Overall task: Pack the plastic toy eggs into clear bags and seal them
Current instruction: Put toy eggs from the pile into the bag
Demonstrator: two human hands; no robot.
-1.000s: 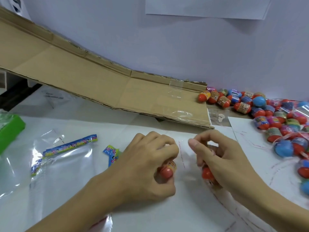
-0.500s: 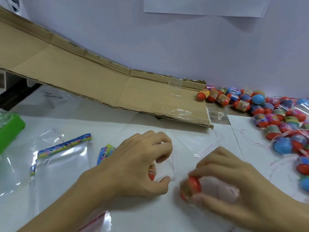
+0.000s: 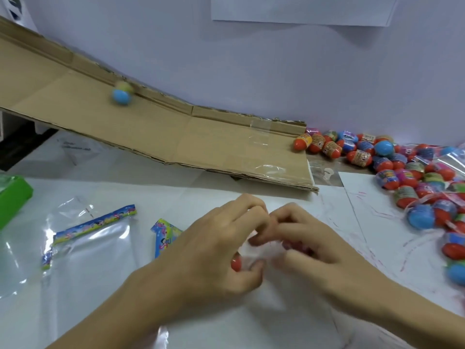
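Most of the clear bag point(image 3: 256, 250) and the red toy egg point(image 3: 236, 263) inside it is hidden between the hands. A blurred blue egg point(image 3: 121, 95) sits on the cardboard ramp point(image 3: 156, 132); an egg pile point(image 3: 392, 165) lies far right on the surface point(image 3: 105, 293). Left hand point(image 3: 216, 250) and right hand point(image 3: 309, 250), fingers curled, both pinch the bag, fingertips meeting.

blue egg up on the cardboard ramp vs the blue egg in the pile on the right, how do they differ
The blue plastic egg on the cardboard ramp is alone and motion-blurred; the blue plastic egg in the pile is sharp and hemmed in by other eggs. The ramp egg sits high on the brown cardboard slope; the pile egg lies beyond its foot. Both are blue.
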